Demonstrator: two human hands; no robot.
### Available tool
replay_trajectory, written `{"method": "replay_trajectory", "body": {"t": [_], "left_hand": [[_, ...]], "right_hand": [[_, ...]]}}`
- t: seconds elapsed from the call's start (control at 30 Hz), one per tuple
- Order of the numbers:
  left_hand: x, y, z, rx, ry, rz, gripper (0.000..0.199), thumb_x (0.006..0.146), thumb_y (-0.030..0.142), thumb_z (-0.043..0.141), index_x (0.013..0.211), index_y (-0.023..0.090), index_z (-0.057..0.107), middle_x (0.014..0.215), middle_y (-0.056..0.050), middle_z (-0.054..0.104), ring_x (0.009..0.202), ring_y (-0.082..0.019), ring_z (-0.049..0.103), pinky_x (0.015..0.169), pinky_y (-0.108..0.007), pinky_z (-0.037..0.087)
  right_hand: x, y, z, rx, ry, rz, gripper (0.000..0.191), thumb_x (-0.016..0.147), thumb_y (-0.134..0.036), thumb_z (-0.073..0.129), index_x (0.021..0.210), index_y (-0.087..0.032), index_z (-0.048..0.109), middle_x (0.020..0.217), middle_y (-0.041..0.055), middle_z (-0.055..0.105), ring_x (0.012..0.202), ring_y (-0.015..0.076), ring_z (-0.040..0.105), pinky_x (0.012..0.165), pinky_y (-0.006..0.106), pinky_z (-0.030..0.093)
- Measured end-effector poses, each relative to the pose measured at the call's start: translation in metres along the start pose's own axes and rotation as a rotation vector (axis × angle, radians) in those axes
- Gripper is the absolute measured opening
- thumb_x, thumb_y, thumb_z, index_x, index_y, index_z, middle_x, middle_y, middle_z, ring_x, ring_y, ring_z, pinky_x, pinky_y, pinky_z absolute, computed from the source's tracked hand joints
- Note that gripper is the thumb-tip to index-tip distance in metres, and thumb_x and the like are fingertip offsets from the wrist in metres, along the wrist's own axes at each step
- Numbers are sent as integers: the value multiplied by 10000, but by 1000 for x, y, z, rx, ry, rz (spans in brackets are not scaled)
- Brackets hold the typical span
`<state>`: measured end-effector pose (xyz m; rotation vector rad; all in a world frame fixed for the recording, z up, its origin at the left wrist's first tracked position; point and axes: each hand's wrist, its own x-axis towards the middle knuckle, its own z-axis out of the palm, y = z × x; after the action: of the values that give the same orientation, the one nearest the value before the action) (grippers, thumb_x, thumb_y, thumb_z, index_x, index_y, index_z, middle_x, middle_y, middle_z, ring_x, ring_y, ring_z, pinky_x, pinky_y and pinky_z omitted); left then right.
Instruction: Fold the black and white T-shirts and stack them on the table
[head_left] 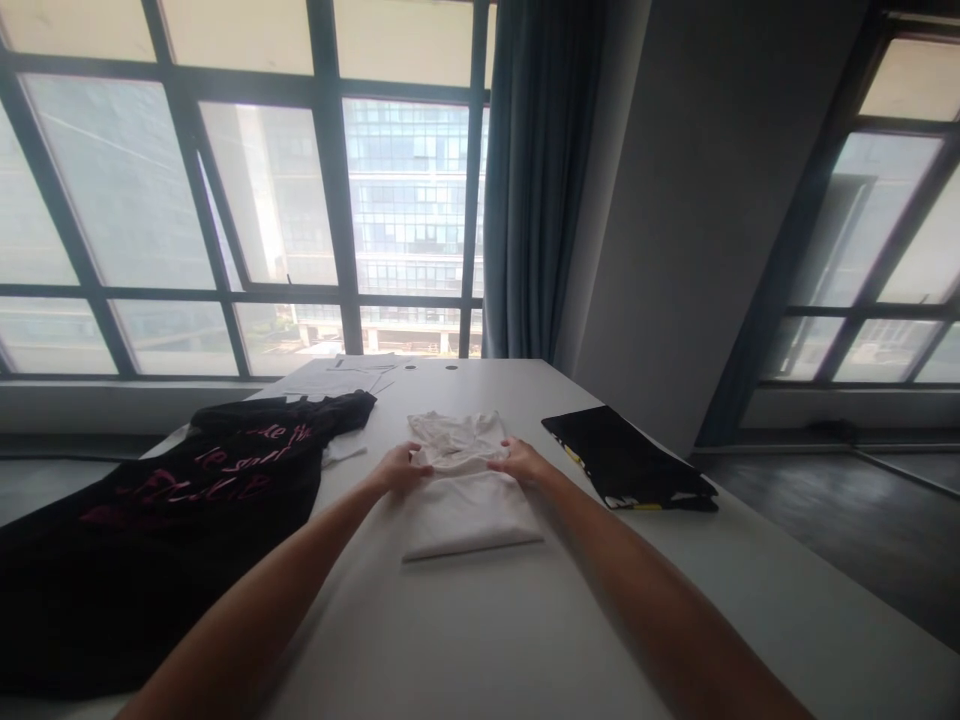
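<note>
At left, a black pink-lettered shirt lies spread, seemingly out of our way. Our left hand pinches one edge of the white garment, central on the table; our right hand pinches the other, probably to hold it even. A folded black garment lies apart, rightmost.

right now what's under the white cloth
The table shows around the white cloth, which appears to lie on it. The surface directly underneath is covered, so anything there can't be seen.

Office-like room: white table, gridded windows
</note>
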<state>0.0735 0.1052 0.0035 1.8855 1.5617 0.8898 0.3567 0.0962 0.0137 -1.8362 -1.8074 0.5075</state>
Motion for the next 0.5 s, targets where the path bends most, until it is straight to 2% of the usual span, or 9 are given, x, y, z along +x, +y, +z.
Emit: {"method": "replay_trajectory", "body": {"t": [0.07,0.13,0.23,0.3,0.4,0.47,0.5], "left_hand": [[7,-1,2,10,25,51,440,603,354,809,973,134,720,852,-89,727,822,-251,678,733,-303,514],[14,-1,2,-42,32,124,328,675,396,750,887,148,717,811,-73,727,789,-227,672,700,-287,507],[22,-3,0,-283,33,211,415,762,539,650,900,148,674,747,-53,715,669,-178,646,602,-259,484],[25,-8,1,-407,56,189,490,785,592,608,960,135,640,677,-39,691,560,-155,608,523,-247,451],[27,-16,4,-315,79,56,501,812,546,610,1081,124,603,617,-14,660,485,-152,588,506,-258,460],[25,-19,5,-168,79,34,500,810,466,648,1174,130,578,724,-44,703,561,-173,644,584,-284,511],[23,-18,3,-85,85,60,506,802,424,669,1208,139,570,838,-77,726,652,-191,680,648,-301,533]], "right_hand": [[3,-2,3,-20,20,-20,708,636,-275,825,1281,-95,595,954,103,716,920,239,669,830,291,491],[5,-3,2,1,19,-32,601,658,-202,768,1235,-106,630,903,78,715,853,214,666,785,273,487],[9,-2,-4,123,79,-118,332,718,-177,664,1046,-146,704,852,46,707,759,165,642,695,235,472],[10,3,-5,182,170,-154,233,755,-195,620,966,-160,711,851,38,702,742,149,630,668,221,462],[7,12,-1,54,216,-119,190,775,-190,604,928,-165,714,814,41,698,751,156,631,694,231,454],[4,16,3,-99,178,-126,189,784,-186,610,934,-168,723,872,64,706,810,172,642,744,246,454],[2,16,4,-161,164,-142,197,793,-189,612,951,-169,727,936,81,706,854,181,646,770,252,454]]}}
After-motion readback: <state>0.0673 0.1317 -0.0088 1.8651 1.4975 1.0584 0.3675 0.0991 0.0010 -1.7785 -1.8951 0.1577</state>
